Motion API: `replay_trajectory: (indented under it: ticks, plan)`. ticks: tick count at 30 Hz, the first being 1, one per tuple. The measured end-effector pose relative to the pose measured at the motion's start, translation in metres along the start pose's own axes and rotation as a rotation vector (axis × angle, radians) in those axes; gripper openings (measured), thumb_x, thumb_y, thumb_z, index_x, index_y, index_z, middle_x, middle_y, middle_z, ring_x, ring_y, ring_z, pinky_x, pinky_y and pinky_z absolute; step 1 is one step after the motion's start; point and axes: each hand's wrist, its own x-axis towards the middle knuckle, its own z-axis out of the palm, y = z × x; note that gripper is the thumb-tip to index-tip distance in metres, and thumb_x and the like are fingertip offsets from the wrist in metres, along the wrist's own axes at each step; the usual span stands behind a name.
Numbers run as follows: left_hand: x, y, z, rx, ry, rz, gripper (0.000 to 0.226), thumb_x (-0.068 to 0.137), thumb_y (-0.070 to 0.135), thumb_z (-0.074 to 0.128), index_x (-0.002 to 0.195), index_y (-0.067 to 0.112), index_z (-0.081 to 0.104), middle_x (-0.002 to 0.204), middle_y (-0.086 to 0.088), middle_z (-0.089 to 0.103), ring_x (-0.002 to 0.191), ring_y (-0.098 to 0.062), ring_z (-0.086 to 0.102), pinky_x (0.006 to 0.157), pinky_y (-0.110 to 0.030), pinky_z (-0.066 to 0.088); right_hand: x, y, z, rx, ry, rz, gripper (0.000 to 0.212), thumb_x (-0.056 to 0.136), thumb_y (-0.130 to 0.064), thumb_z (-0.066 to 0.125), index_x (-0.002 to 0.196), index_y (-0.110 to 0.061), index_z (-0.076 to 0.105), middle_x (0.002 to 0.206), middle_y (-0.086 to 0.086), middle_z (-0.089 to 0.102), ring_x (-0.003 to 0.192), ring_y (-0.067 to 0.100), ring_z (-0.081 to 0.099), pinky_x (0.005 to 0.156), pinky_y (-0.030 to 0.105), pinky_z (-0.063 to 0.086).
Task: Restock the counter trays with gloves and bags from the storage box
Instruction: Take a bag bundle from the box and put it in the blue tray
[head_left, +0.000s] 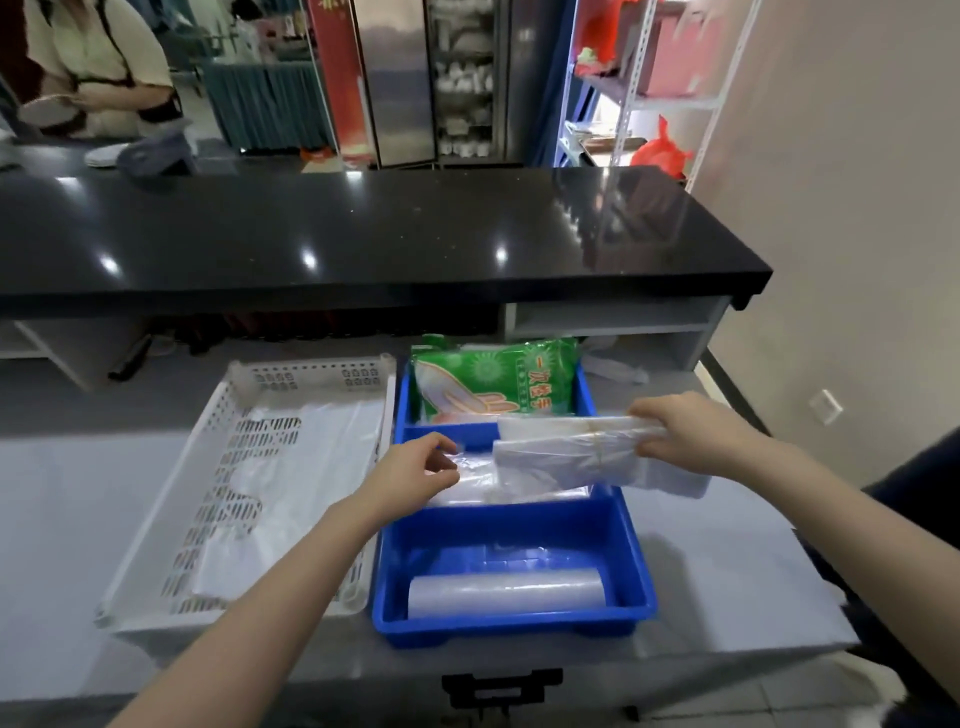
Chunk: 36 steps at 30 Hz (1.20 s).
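A blue divided tray (631, 545) sits on the grey counter. Its far compartment holds green packs of disposable gloves (498, 382). Over the middle compartment my right hand (691, 434) grips a banded bundle of clear plastic bags (566, 454) by its right end. My left hand (410, 475) pinches loose clear plastic (475, 475) lying in that compartment, just left of the bundle. The near compartment holds a roll of clear bags (506, 590). Left of the blue tray stands a white perforated tray (218, 499) with white plastic bags (311, 467) in it.
A black raised countertop (363, 234) runs across behind the trays, with open shelves under it. A person stands beyond it at the far left with plates (106, 153). A wall is close on the right. Metal shelving with red bags (662, 148) stands at the back right.
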Motion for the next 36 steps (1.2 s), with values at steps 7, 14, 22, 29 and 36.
replay_trajectory:
  ticks: [7,14,22,29,36]
  plan:
    - [0.044,0.001,0.034,0.376,-0.107,0.079,0.046,0.089,0.023,0.055,0.135,0.018,0.049,0.139,-0.001,0.052,0.124,-0.021,0.049,0.102,-0.036,0.040,-0.008,0.029,-0.007,-0.050,0.025,0.111,0.034,0.082,-0.036,0.065,0.115,-0.027,0.059,0.112,0.002,0.068,0.099,0.026,0.061,0.075,0.035,0.049]
    - [0.066,-0.007,0.050,0.595,-0.156,0.034,0.075,0.079,0.047,0.059,0.143,0.018,0.034,0.137,-0.004,0.045,0.123,-0.030,0.041,0.094,-0.043,0.044,-0.005,0.034,-0.019,-0.114,0.032,0.173,0.034,0.084,-0.038,0.062,0.116,-0.029,0.056,0.109,0.004,0.067,0.099,0.027,0.060,0.078,0.039,0.051]
    - [0.069,0.000,0.057,0.557,-0.256,0.065,0.020,0.077,0.029,0.058,0.093,0.018,0.057,0.098,-0.005,0.049,0.102,-0.028,0.041,0.072,-0.036,0.039,0.003,0.034,-0.019,-0.116,0.054,0.156,0.032,0.085,-0.035,0.063,0.116,-0.026,0.057,0.111,0.003,0.067,0.101,0.026,0.060,0.071,0.034,0.045]
    - [0.040,0.017,0.036,0.534,-0.182,0.291,0.018,0.082,0.030,0.060,0.095,0.025,0.049,0.099,0.001,0.063,0.088,-0.024,0.057,0.062,-0.033,0.039,0.022,0.019,-0.025,0.044,0.124,0.108,0.029,0.084,-0.034,0.067,0.111,-0.026,0.059,0.108,0.001,0.067,0.089,0.021,0.059,0.072,0.033,0.049]
    - [0.000,0.026,0.032,0.580,0.059,0.508,0.015,0.086,0.026,0.053,0.100,0.023,0.051,0.095,0.002,0.067,0.087,-0.024,0.060,0.061,-0.037,0.042,0.058,-0.032,-0.009,-0.012,0.065,0.000,0.027,0.081,-0.036,0.063,0.108,-0.032,0.059,0.107,-0.001,0.068,0.094,0.023,0.061,0.074,0.037,0.050]
